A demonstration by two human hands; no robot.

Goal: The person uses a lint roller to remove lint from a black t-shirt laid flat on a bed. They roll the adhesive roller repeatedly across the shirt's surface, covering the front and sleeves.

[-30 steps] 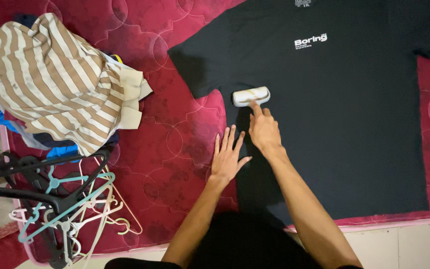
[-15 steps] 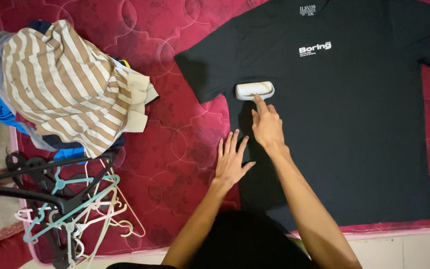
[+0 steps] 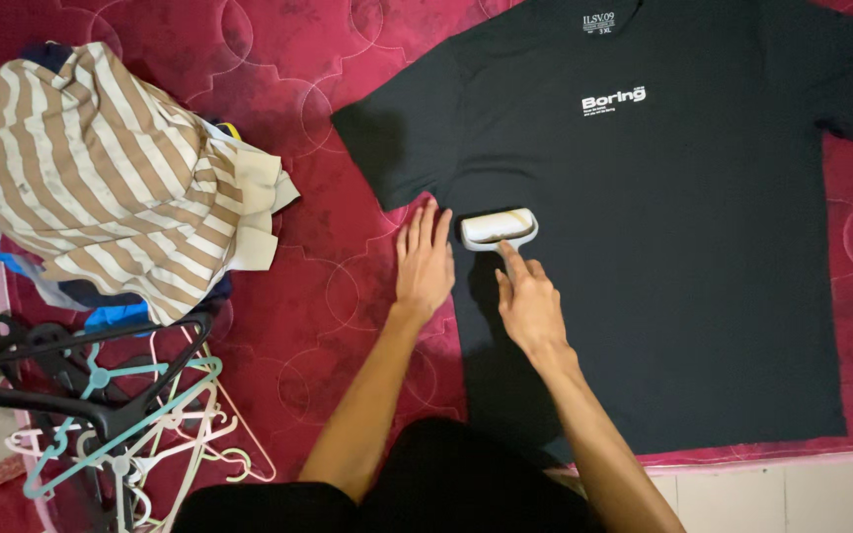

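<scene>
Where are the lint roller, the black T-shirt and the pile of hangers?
lint roller (image 3: 499,228), head view, middle of the white roller head.
black T-shirt (image 3: 683,257), head view, bare chest fabric.
pile of hangers (image 3: 116,419), head view, teal hanger bar in the heap.

Left hand (image 3: 423,265) lies flat, fingers spread; right hand (image 3: 528,301) points forward.
</scene>
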